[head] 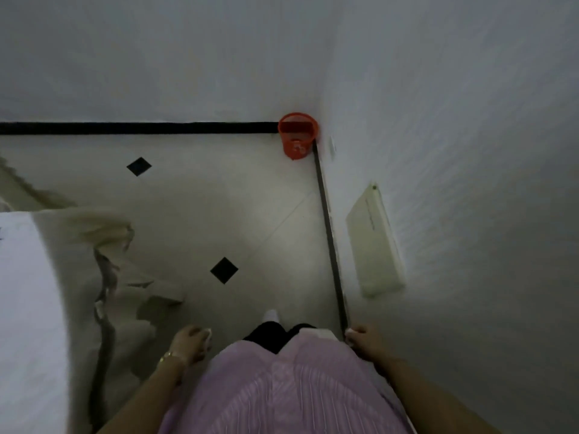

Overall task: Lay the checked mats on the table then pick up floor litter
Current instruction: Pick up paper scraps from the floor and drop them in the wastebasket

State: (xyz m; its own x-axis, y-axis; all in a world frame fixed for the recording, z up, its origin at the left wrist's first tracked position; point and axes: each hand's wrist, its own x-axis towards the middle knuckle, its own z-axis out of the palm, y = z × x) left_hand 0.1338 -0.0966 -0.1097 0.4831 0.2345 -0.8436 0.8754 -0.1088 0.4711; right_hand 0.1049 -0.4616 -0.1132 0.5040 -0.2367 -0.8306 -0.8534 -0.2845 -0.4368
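I stand facing a room corner, looking down past a lilac striped top. My left hand [191, 341] hangs by my hip, fingers curled on a small white scrap of litter [207, 333]. My right hand [362, 336] hangs close to the right wall, closed around another small white piece [350, 332]. An orange mesh waste bin [298, 135] stands in the far corner, a few steps ahead. No checked mats are in view. The picture is blurred, so the scraps show only as pale bits at the fingertips.
White floor tiles with black diamond insets [224, 270] lie ahead. A black skirting strip [141, 127] runs along the far wall and down the right wall. A cream cloth-draped table edge [62, 245] fills the left. A cream panel [374, 242] is fixed on the right wall.
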